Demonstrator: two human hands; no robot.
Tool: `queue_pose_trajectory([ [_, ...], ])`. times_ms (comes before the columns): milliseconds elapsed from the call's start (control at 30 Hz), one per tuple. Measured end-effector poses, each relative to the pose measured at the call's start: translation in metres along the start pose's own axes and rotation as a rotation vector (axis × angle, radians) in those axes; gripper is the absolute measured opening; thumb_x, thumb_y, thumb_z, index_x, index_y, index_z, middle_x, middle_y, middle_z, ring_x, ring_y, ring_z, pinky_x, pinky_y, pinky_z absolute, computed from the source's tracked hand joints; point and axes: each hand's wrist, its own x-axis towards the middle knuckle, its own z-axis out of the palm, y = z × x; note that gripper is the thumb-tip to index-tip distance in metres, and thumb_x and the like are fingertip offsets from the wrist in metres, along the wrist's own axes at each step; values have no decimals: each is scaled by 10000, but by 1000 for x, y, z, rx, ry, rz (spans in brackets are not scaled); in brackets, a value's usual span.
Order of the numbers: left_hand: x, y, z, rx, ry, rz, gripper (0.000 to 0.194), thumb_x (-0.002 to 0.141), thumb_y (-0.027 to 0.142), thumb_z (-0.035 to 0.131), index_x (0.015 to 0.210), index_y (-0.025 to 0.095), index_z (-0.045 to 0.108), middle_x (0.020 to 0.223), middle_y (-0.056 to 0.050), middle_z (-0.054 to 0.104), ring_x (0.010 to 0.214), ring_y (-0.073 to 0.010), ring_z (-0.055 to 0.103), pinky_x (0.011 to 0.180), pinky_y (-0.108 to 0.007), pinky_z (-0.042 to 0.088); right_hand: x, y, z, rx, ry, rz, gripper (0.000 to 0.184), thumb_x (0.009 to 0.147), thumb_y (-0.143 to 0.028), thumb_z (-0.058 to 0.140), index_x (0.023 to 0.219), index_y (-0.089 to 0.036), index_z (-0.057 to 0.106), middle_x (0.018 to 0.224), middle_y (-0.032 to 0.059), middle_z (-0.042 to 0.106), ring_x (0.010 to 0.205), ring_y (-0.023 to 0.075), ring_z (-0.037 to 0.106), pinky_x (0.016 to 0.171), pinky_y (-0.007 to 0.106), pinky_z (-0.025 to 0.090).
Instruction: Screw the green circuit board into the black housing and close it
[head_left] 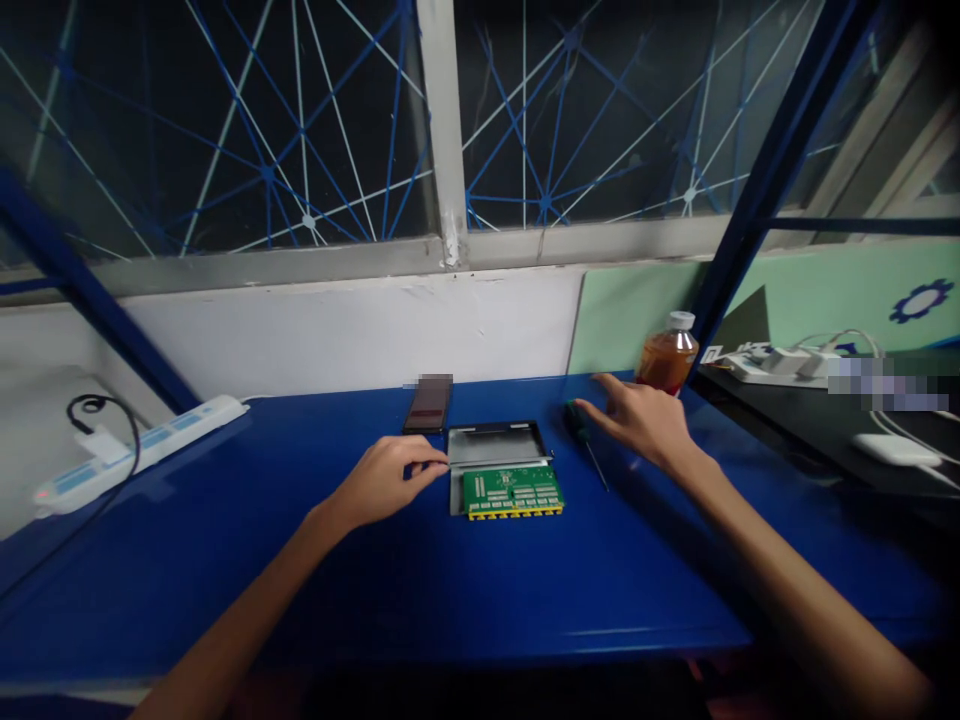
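In the middle of the table lies an opened flat metal case point(495, 443), dark-rimmed with a grey inside. A green circuit board point(511, 488) with a yellow row of connectors along its front edge sits over the near part of it. My left hand point(394, 480) is closed in a pinch, its fingertips at the case's left edge. To the right, a screwdriver point(585, 438) lies with its green and black handle away from me and its shaft toward me. My right hand point(646, 420) reaches over it with thumb and forefinger apart, one fingertip by the handle's end.
A dark phone point(427, 404) lies behind the case. A bottle of amber drink point(667, 355) stands behind my right hand. A white power strip point(161, 440) with a plugged-in black cable is at the left; chargers and white cables point(892, 450) lie on a black surface at the right.
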Motion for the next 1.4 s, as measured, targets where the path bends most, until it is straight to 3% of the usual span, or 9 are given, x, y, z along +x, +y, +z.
queue_pose_trajectory([
  [100,-10,1,8,-32,-26,-50,271,871,367,530,1004,216,712,814,-37,669,643,-131,556,591,-254,393,-18,-7,-20,109,88,-95,472,837,-607,463,1056,-223,630,739,55,704,657,226,651,519,284,362],
  [167,-12,2,12,-59,-50,-65,292,858,400,552,1032,220,702,802,-32,654,640,-130,550,577,-249,389,-31,-13,-27,218,-17,-213,429,837,-588,486,1015,-232,647,726,29,700,612,186,637,523,275,377],
  [300,-10,4,15,-73,-104,-77,382,793,484,619,1069,230,689,763,-20,619,625,-129,533,559,-247,373,-48,-28,-24,312,-237,-406,461,794,-608,546,1015,-223,672,778,47,710,691,215,655,586,309,426],
  [433,-5,3,18,-23,-165,-69,489,737,552,646,1104,230,671,778,-24,618,634,-140,527,557,-250,354,-52,-37,-12,284,-267,-427,631,700,-678,596,1083,-183,666,844,100,712,762,282,663,590,355,447],
  [600,4,-2,15,14,-239,-60,568,692,613,657,1131,252,655,761,-12,623,649,-150,527,584,-256,350,-55,-34,-2,323,-268,-407,743,658,-736,583,1133,-167,636,901,101,706,779,281,660,619,364,460],
  [867,7,-8,22,-25,-255,-8,482,647,625,699,930,235,718,737,-1,612,633,-135,535,579,-239,361,-62,-30,9,315,-248,-399,645,687,-687,607,1089,-182,626,934,72,682,772,255,648,619,345,440],
  [1133,2,-12,31,-180,-225,42,279,747,423,711,901,189,708,757,-8,616,650,-116,576,597,-215,423,-63,-31,10,389,-286,-406,510,764,-580,613,1066,-170,595,870,51,651,716,197,607,596,298,401],
  [1400,-2,-9,19,-192,-289,50,231,749,370,727,914,210,703,857,-19,652,749,-137,604,669,-239,464,-64,-34,9,483,-332,-371,453,777,-547,619,1022,-169,578,854,43,632,692,174,568,603,294,404],
])
